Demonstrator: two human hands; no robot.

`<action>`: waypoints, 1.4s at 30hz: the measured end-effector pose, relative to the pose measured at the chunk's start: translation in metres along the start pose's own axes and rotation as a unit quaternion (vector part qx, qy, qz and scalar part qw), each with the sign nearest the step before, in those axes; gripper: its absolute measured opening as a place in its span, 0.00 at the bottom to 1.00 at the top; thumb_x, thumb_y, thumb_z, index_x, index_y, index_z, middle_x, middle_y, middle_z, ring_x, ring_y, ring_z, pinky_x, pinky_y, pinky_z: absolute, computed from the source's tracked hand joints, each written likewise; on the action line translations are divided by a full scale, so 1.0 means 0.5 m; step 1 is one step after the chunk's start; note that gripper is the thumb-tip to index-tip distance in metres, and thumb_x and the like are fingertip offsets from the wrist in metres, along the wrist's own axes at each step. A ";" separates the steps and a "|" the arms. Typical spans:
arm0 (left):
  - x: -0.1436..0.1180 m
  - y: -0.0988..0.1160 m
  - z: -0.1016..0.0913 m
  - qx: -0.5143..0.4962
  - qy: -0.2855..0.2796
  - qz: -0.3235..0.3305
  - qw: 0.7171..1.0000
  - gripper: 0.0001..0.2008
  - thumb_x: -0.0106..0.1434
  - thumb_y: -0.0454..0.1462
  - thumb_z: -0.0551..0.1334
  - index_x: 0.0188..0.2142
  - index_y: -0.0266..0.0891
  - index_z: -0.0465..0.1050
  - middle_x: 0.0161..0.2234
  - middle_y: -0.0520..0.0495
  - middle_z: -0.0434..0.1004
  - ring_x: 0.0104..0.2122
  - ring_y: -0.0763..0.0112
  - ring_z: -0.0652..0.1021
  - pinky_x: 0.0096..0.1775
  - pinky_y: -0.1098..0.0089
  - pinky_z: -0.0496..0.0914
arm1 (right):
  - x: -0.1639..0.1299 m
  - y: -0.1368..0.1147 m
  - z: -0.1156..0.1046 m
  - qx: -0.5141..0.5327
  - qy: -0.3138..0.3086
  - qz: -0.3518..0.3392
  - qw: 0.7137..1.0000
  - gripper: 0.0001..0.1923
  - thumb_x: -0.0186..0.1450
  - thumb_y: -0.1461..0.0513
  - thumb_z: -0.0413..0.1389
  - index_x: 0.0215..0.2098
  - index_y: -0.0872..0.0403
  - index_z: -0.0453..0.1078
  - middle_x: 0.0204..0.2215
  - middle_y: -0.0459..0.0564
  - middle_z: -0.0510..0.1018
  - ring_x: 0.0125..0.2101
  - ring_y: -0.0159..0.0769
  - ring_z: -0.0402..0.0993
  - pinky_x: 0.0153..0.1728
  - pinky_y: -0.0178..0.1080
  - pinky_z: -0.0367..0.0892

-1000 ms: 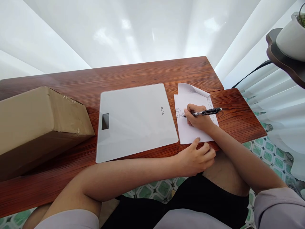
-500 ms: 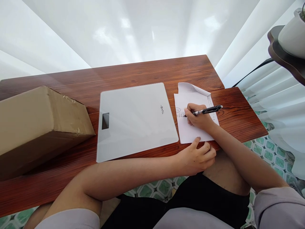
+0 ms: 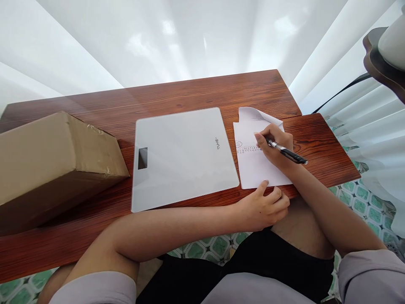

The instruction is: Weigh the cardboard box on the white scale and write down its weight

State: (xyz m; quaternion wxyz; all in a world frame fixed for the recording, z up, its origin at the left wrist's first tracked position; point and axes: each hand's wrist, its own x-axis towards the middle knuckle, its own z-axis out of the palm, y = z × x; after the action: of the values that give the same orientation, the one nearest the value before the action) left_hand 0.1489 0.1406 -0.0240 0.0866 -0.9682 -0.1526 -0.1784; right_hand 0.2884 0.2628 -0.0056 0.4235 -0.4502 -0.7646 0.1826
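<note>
A black pen (image 3: pixel 289 154) is gripped in my right hand (image 3: pixel 276 145), which rests on the white sheets of paper (image 3: pixel 253 169). The pen's tip is hidden behind my fingers. Rows of small handwritten marks and a red oval stamp show at the paper's left side, and the far edge of a sheet curls up. My left hand (image 3: pixel 264 207) lies at the table's near edge with its fingers apart and bent, the index fingertip on the paper's lower edge. It holds nothing. Left of the paper lies a flat white scale (image 3: pixel 183 156) with a dark display.
A cardboard box (image 3: pixel 63 164) stands at the left on the wooden table (image 3: pixel 190 95). White curtains (image 3: pixel 190 38) hang behind it. At the upper right a white pot (image 3: pixel 394 44) sits on a dark scalloped stand (image 3: pixel 373 50).
My right hand has moved rightward across the paper with the pen, whose rear end now tilts lower. More handwriting is uncovered. My left hand stays in place; the view has shifted slightly.
</note>
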 end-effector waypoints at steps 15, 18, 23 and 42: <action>0.001 -0.003 -0.001 0.003 0.012 0.003 1.000 0.16 0.68 0.31 0.54 0.50 0.36 0.77 0.51 0.38 0.71 0.48 0.55 0.72 0.50 0.48 0.69 | 0.018 0.059 -0.038 -0.176 -0.083 -0.149 0.969 0.19 0.67 0.74 0.49 0.50 0.51 0.69 0.42 0.54 0.75 0.45 0.49 0.72 0.48 0.50 0.70; 0.002 -0.004 -0.002 0.007 0.010 0.004 1.000 0.15 0.69 0.31 0.54 0.50 0.37 0.77 0.52 0.38 0.71 0.48 0.56 0.71 0.51 0.49 0.69 | 0.019 0.061 -0.038 -0.207 -0.110 -0.134 0.963 0.20 0.66 0.75 0.48 0.50 0.53 0.70 0.43 0.56 0.75 0.46 0.50 0.71 0.49 0.51 0.69; 0.003 -0.005 -0.008 0.004 -0.014 0.005 1.000 0.15 0.69 0.32 0.54 0.50 0.38 0.77 0.52 0.38 0.71 0.48 0.57 0.71 0.51 0.50 0.68 | 0.018 0.052 -0.036 -0.267 -0.162 -0.115 0.943 0.20 0.69 0.73 0.46 0.53 0.55 0.72 0.44 0.56 0.77 0.45 0.50 0.70 0.47 0.50 0.66; 0.000 -0.002 -0.018 0.054 0.108 0.085 0.989 0.08 0.70 0.34 0.61 0.44 0.37 0.79 0.42 0.43 0.74 0.43 0.63 0.73 0.42 0.62 0.68 | 0.014 0.011 -0.017 -0.264 -0.083 -0.143 0.950 0.15 0.76 0.67 0.46 0.54 0.55 0.73 0.42 0.54 0.78 0.43 0.48 0.71 0.44 0.47 0.62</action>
State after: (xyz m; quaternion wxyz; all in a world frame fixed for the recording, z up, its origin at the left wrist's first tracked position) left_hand 0.1460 0.1395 -0.0155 0.1698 -0.9465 -0.0694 -0.2654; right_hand 0.2964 0.2708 -0.0011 0.2463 -0.4149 -0.8744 -0.0513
